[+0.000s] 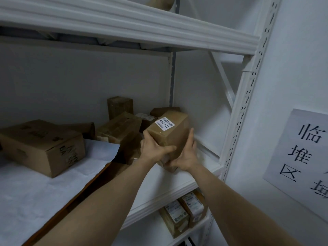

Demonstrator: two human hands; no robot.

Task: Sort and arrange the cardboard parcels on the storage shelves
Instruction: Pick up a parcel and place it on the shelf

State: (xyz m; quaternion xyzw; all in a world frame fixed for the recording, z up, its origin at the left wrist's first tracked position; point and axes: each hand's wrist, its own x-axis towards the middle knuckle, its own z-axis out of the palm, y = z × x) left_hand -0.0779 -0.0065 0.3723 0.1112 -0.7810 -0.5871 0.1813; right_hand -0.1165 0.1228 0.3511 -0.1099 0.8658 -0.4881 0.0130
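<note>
Parcel (170,134), brown, taped, white-labelled, clasped between fingers (190,137) of left hand (156,148) and right hand (186,155).

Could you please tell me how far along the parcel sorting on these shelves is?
Seemingly done: two parcels stand side by side on the lower shelf. In hand: the left hand and right hand hold a labelled parcel at the middle shelf. Left: the jumbled parcels behind it and the large box lying askew.

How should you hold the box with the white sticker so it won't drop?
By its two long sides, coming from the front: the box is tall and tilted, so the left hand wrapping one side and the right hand gripping the other probably steady it best.
</note>
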